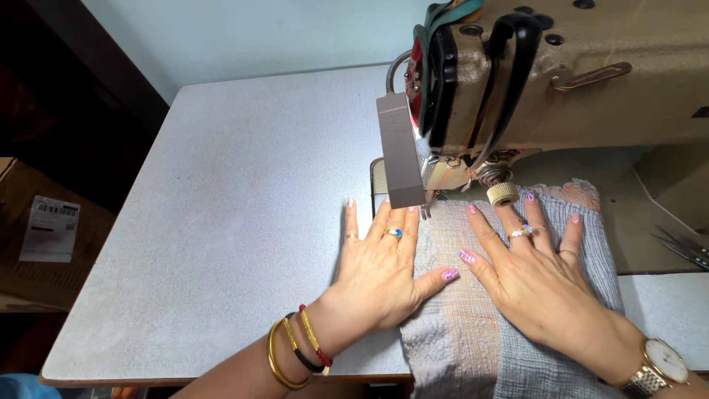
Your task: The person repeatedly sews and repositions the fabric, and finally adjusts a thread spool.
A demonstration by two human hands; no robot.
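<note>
We press both palms flat and unclenched on the grey cloth (473,332), left hand (380,273) and right hand (532,277) flanking its strip running toward twelve o'clock, where the needle (427,207) sits nearer our left hand.

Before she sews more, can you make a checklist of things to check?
1. Left hand flat on the crinkly grey fabric: ok.
2. Right hand flat on the fabric: ok.
3. Fingertips away from the needle: cannot tell, they lie very close.
4. Fabric under the beige metal sewing machine: ok.
5. Scissors apart from both hands: ok.
</note>
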